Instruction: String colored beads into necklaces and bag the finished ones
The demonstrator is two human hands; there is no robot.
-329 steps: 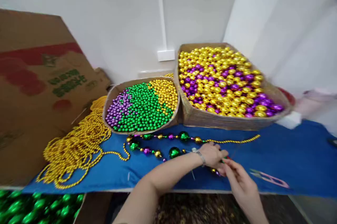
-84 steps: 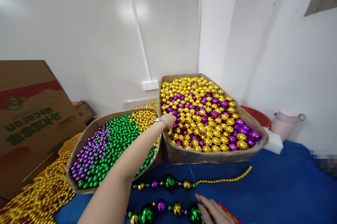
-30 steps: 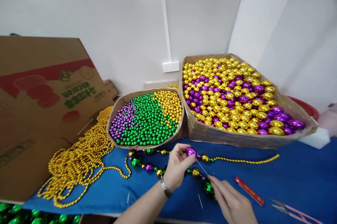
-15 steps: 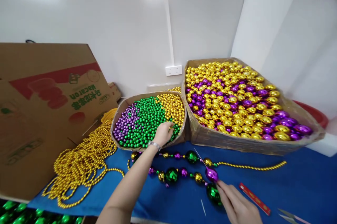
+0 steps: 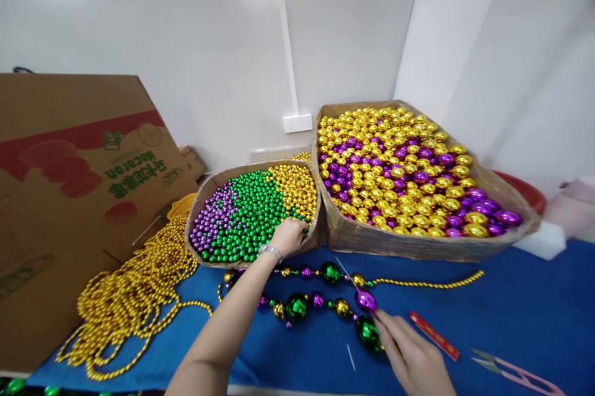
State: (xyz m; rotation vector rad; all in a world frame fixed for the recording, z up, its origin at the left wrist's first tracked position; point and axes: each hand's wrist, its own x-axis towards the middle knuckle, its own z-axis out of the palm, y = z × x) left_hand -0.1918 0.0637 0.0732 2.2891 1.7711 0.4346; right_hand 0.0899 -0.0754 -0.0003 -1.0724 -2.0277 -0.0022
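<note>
My left hand [image 5: 289, 236], a bracelet at its wrist, reaches into a box [image 5: 188, 228] of small purple, green and gold beads [image 5: 253, 204]. Its fingers curl down at the beads near the right side; what they pinch is hidden. In front of the boxes, my right hand [image 5: 413, 352] pinches a thin needle [image 5: 344, 269], which sticks out past a shiny purple bead [image 5: 365, 300] threaded on it. Just under that lies a large green bead [image 5: 369, 333]. A strung garland of green, gold and purple beads [image 5: 296, 307] stretches leftward on the blue cloth [image 5: 320, 359].
A larger box [image 5: 395, 247] of gold and purple beads stands at back right. Gold bead strands [image 5: 134, 297] heap beside a tall carton [image 5: 69, 198] at left. Thread snips [image 5: 515, 372], a red packet [image 5: 434, 335] and a thin white stick [image 5: 351, 357] lie near my right hand.
The view has shifted right, so everything sits further left. My left hand stays in the small box, its fingers lower among the beads. My right hand keeps hold of the needle.
</note>
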